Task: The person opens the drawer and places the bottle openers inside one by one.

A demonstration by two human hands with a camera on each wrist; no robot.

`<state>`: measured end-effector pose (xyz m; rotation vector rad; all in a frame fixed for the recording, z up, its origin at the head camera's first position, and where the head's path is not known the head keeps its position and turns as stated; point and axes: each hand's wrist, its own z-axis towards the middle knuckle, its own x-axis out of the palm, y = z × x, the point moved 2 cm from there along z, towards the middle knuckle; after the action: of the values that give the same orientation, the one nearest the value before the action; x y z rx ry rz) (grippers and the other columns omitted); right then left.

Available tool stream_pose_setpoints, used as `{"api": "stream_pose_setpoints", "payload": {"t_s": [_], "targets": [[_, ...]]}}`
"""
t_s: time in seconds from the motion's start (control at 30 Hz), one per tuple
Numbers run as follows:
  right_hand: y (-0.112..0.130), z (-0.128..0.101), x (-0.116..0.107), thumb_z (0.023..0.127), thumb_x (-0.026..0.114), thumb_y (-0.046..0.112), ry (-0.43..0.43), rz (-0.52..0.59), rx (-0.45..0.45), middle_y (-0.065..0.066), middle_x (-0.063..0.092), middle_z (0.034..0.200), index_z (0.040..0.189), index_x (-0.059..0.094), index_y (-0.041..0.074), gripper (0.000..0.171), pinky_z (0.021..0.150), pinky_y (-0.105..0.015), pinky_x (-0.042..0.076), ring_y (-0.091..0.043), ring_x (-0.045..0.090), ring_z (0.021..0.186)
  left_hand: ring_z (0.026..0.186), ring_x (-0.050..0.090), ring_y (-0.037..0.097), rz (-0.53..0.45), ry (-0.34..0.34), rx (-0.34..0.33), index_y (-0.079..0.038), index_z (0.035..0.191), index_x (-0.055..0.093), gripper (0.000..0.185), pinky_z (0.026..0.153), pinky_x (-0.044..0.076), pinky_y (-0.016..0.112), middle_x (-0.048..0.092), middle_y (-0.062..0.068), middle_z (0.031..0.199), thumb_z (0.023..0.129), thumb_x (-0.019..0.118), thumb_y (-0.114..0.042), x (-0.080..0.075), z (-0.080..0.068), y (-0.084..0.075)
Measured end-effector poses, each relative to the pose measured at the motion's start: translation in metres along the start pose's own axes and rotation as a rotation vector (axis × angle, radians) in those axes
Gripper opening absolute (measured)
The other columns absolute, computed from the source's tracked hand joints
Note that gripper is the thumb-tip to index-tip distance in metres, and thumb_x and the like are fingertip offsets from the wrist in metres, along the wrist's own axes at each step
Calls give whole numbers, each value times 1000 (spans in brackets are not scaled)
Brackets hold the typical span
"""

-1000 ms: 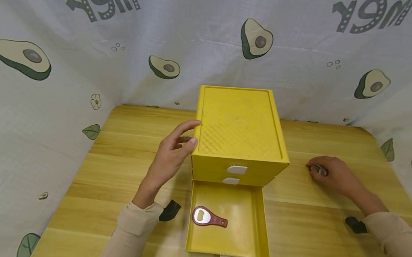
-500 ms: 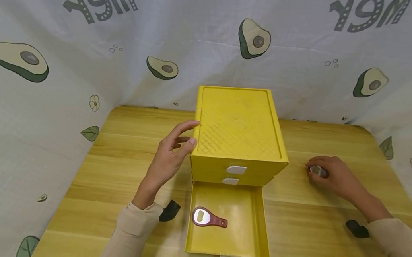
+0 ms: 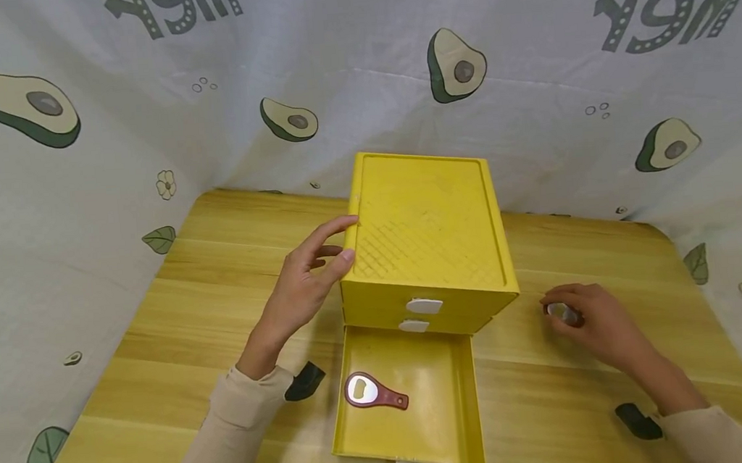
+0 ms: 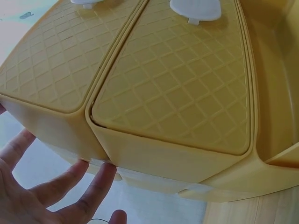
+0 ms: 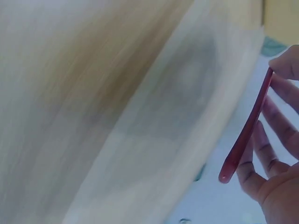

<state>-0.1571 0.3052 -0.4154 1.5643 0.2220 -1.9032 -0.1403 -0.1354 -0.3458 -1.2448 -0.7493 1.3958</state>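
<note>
Head view: right hand [image 3: 597, 319] pinches a second bottle opener [image 3: 559, 312] low over the table [image 3: 217, 273], right of the yellow drawer unit [image 3: 427, 241]; left hand [image 3: 303, 284] spread against the unit's side.

Left wrist: fingers [image 4: 96, 184] straight, touching the wall.

Right wrist: opener [image 5: 246, 128] pinched at the head end — thin, stiff, likely light.

Light wooden table [image 3: 218, 287]; white avocado-print cloth [image 3: 357, 58] draped behind, both sides.

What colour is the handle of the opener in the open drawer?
Dark red, on the bottle opener; the head view shows it best.
</note>
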Motion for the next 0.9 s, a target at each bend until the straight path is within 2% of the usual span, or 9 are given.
{"api": "stream_pose_setpoints", "payload": {"t_s": [0.13,0.23,0.37,0.47,0.77,0.9], "targets": [[18,2,-5,73,84,3,-10,-26,1,-15,71,111,102,76,8,31,67,-31,43,-4,49,66,117,62,24,6,-5,7,-33,144,52,43,98,44,51,48,-10,150,102,56,-30,-1,-1,0],[30,3,-8,73,84,3,-22,-39,-1,-14,71,112,103,77,8,32,73,-37,43,-12,54,76,117,62,24,-1,-7,14,-32,144,52,43,98,44,51,48,-10,150,102,56,-30,-1,-1,1],[43,4,-11,72,84,3,-40,-38,-22,-14,72,110,102,78,8,31,69,-35,45,-18,56,80,116,63,23,-8,-2,22,-30,144,52,43,99,44,50,48,-9,151,102,56,-29,-1,0,2],[53,6,-13,72,85,4,-55,-38,-38,-11,72,107,100,78,8,30,67,-33,45,-15,55,76,115,64,23,-10,1,24,-30,144,52,43,99,45,49,48,-9,151,102,56,-28,0,0,2],[87,9,-17,69,85,4,-80,-25,-77,-6,73,104,96,79,13,29,72,-41,49,-17,58,82,115,63,23,-25,4,27,-31,144,52,42,97,47,48,47,-10,151,102,56,-30,0,-1,1],[99,8,-19,68,85,4,-100,-18,-88,-5,73,105,97,80,15,32,69,-38,50,-17,58,85,116,64,23,-27,6,28,-31,144,52,43,97,48,47,47,-9,151,102,56,-32,0,-1,1]]}}
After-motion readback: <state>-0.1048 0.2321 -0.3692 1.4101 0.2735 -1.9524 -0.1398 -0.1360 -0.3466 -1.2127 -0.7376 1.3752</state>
